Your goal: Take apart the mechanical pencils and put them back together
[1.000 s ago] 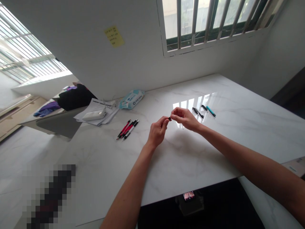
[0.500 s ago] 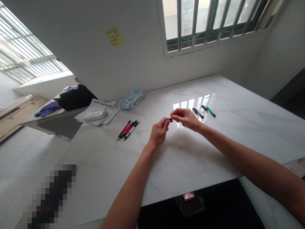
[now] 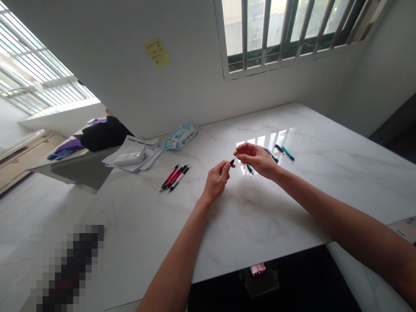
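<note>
The left hand [image 3: 217, 181] is pinching a short black pen piece [image 3: 232, 161] between its thumb and fingertips, clamped firmly on the piece's lower end. The piece's long axis is running diagonally across the view, with a thin pale tip pointing up and to the right. The piece is being held above the white marble table [image 3: 247, 216], between the 2 hands. The right hand [image 3: 256, 160] is curled, with its fingertips [image 3: 241, 150] just beside that tip; whether they are touching it cannot be told at this size.

Directly below the right hand, a slim pen with a teal section [image 3: 249, 169] is lying on the table. Further right are 2 or more black pens [image 3: 271, 155] and a teal stylus pen [image 3: 287, 153], lying close together. Left of the hands, a tight group of red-and-black pens [image 3: 173, 177] is lying side by side. Beyond these are a stack of papers [image 3: 152, 154] carrying a white device [image 3: 129, 158] and a blue-and-white wet wipes pack [image 3: 180, 137]. A yellow sticky note [image 3: 157, 53] is clinging to the wall above.
</note>
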Motion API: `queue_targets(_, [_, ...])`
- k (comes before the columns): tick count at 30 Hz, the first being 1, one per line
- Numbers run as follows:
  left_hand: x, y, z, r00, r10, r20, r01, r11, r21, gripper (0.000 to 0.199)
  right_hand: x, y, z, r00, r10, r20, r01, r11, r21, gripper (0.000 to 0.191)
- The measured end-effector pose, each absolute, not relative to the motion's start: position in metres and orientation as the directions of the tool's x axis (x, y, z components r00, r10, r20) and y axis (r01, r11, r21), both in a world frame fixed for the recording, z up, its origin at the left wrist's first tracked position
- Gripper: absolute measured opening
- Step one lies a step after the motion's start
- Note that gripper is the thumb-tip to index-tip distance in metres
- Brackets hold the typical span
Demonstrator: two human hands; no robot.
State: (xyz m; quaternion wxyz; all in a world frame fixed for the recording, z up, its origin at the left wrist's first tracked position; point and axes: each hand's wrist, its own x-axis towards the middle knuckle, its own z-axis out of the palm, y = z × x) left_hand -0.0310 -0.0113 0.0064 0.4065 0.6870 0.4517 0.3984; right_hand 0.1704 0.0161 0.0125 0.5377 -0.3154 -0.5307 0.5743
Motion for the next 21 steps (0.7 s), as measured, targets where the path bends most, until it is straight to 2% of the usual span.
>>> queue_targets(5, [-0.033, -0.005, 0.006, 0.21, 0.967, 0.141, 0.172, -0.179, 0.969, 0.036, 0.175, 0.023, 0.013, -0.082, 0.97, 0.23, -0.227, 0.207, -0.952, 0.035])
queue_targets(9, [-0.037, 0.003, 0.007, 0.114, 0.988, 0.108, 0.084, -0.118, 0.989, 0.027, 0.182, 0.027, 0.01, -0.007, 0.933, 0.359, 0.041, 0.359, -0.933, 0.022])
queue_targets(12, [-0.041, 0.008, 0.005, 0.054, 0.993, 0.11, 0.089, -0.114, 0.989, 0.025, 0.186, 0.028, 0.006, -0.038, 0.897, 0.441, 0.23, 0.437, -0.869, 0.016])
queue_targets(14, [-0.043, 0.011, 0.002, 0.035, 0.993, 0.114, 0.101, -0.117, 0.988, 0.025, 0.186, 0.029, 0.004, -0.06, 0.888, 0.455, 0.272, 0.453, -0.849, 0.015])
queue_targets(18, [-0.045, 0.014, -0.004, 0.037, 0.99, 0.136, 0.111, -0.139, 0.984, 0.025, 0.178, 0.031, 0.006, -0.157, 0.882, 0.444, 0.358, 0.47, -0.807, 0.016])
queue_targets(21, [-0.047, 0.015, -0.007, 0.027, 0.986, 0.165, 0.115, -0.167, 0.979, 0.025, 0.167, 0.04, 0.011, -0.302, 0.869, 0.392, 0.534, 0.495, -0.685, 0.021])
